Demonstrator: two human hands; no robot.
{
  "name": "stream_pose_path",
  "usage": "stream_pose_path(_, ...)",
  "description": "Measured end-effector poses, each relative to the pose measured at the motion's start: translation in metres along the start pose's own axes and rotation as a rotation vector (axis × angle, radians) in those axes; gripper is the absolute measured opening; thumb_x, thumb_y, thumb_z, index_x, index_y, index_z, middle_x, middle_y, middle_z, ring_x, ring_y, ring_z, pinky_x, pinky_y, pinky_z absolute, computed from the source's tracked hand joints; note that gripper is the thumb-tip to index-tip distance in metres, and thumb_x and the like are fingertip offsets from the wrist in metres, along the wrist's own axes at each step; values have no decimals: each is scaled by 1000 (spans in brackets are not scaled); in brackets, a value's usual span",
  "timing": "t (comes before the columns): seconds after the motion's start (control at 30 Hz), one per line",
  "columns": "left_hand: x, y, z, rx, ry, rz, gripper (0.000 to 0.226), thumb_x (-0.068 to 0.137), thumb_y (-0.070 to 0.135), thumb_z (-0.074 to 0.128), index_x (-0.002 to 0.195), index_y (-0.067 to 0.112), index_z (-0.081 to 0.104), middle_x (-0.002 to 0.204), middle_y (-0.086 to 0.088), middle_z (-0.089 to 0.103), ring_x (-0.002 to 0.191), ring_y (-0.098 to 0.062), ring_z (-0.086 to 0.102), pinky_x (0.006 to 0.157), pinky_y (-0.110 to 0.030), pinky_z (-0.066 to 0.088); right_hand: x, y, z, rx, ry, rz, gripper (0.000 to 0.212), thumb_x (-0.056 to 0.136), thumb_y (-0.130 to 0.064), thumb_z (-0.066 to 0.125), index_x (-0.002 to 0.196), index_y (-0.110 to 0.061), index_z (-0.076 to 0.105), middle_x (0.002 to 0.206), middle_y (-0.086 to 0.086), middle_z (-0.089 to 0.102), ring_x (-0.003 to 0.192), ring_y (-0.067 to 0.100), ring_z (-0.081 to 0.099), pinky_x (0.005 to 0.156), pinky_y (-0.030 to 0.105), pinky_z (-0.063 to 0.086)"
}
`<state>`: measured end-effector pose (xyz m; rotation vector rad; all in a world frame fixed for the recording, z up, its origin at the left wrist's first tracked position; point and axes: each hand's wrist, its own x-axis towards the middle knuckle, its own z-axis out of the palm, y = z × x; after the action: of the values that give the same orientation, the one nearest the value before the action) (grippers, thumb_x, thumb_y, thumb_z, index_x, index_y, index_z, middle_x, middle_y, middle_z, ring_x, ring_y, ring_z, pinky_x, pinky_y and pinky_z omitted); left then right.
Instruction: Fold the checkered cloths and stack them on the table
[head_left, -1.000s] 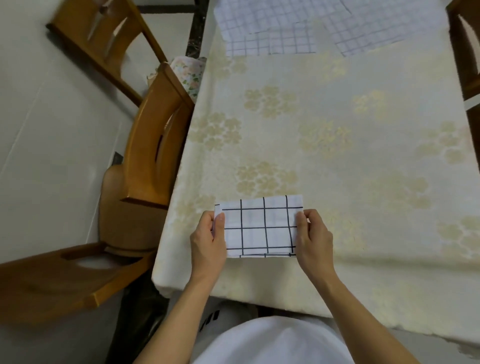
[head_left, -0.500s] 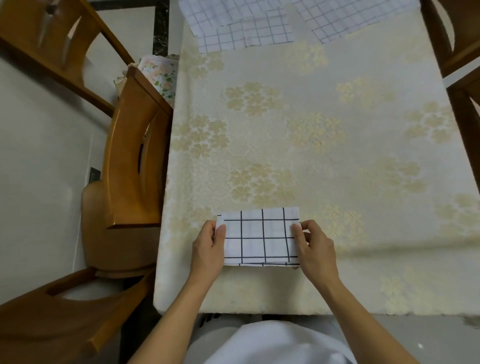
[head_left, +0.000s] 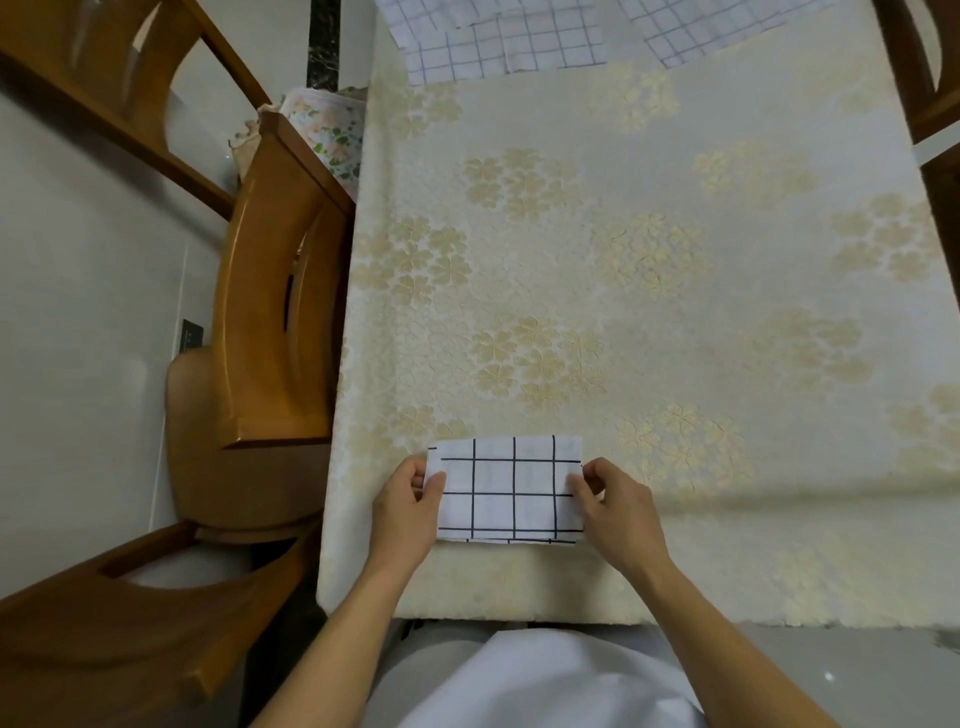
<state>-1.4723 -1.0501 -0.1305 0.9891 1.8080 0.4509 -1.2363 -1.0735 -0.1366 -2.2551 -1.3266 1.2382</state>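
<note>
this looked like a home dining room. a table (head_left: 597, 291) wore a cream tablecloth with a gold flower pattern, curved-back wooden dining chairs (head_left: 270, 322) stood pushed in around it, and pale glossy floor tiles (head_left: 78, 312) ran beneath.

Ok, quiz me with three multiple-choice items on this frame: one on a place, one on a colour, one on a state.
1. Where does the folded checkered cloth lie?
A. near the table's front edge
B. at the table's far end
C. on the wooden chair

2. What colour are the grid lines on that cloth?
A. red
B. dark, near black
C. green

3. What are the hands doing?
A. both lie flat on the tablecloth
B. only one touches the cloth
C. each pinches one short end of the cloth

Key: 1 A, it sits by the near edge of the tablecloth, while the unfolded cloths lie at the far end. 2 B, dark lines on white. 3 C, left hand and right hand each have a grip on one end.
</note>
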Motion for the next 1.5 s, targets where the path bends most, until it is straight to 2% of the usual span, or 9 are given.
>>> stream_pose_path(0.13, 0, -1, -3, 51, 73, 13, 11, 99, 20, 59, 89, 16, 63, 80, 1, 63, 71, -11, 56, 57, -14, 41, 5, -2, 7, -96, 10, -22, 26, 99, -34, 54, 79, -21, 63, 75, -4, 64, 67, 12, 60, 57, 30, 47)
stream_pose_path(0.27, 2, -5, -7, 139, 138, 36, 14, 96, 21, 63, 83, 17, 62, 73, 5, 61, 66, -7, 55, 52, -10, 39, 9, -6, 10, -137, -3, -32, 35, 99, -33, 57, 65, -22, 59, 59, -5, 57, 52, 10, 52, 49, 27, 38)
stream_pose_path(0.53, 3, -18, -2, 339, 201, 59, 13, 95, 30, 64, 88, 18, 63, 78, 7, 64, 70, -5, 56, 57, -22, 39, 9, -12, 15, -161, 28, 21, 21, 97, -39, 58, 83, -25, 66, 71, -13, 65, 64, 6, 61, 61, 30, 54)
stream_pose_path(0.73, 7, -22, 0, 415, 244, 72, 20, 92, 36, 68, 85, 20, 57, 75, 7, 57, 69, -12, 55, 64, -36, 50, 8, -8, 12, -193, 50, 62, 23, 94, -39, 62, 75, -26, 61, 69, -13, 62, 63, 5, 59, 55, 25, 47)
stream_pose_path(1.1, 6, -22, -3, 299, 224, 34, 27, 90, 37, 69, 100, 18, 52, 82, 3, 55, 77, -15, 55, 62, -28, 43, 8, -6, 8, -188, 37, 43, 28, 94, -45, 62, 77, -23, 62, 68, -10, 62, 62, 8, 60, 57, 27, 49)
stream_pose_path(1.23, 5, -9, -7, 314, 217, 160, 17, 97, 38, 58, 101, 22, 52, 92, 6, 57, 88, -17, 57, 78, -41, 53, 6, -10, -7, -183, 85, -2, 32, 98, -46, 55, 79, -21, 60, 72, -7, 63, 65, 14, 60, 57, 29, 47)
stream_pose_path(1.33, 4, 8, -11, 445, 237, 368, 19, 97, 33, 57, 109, 19, 58, 101, 4, 59, 95, -16, 55, 83, -42, 51, 4, -15, -22, -221, 140, -97, 24, 99, -42, 53, 104, -22, 66, 99, -7, 64, 86, 14, 60, 67, 30, 49)
stream_pose_path(1.4, 2, 22, -13, 522, 241, 503, 25, 96, 31, 60, 117, 19, 62, 111, 2, 61, 102, -18, 55, 88, -42, 48, 2, -21, -33, -262, 167, -169, 32, 99, -41, 53, 124, -22, 63, 117, -6, 63, 105, 16, 57, 78, 32, 50)
stream_pose_path(1.5, -1, 43, -18, 572, 227, 660, 41, 93, 40, 49, 126, 20, 62, 124, 1, 62, 112, -19, 56, 97, -43, 44, -3, -33, -49, -298, 294, -324, 41, 97, -36, 60, 134, -20, 60, 127, -1, 63, 115, 20, 56, 86, 35, 52)
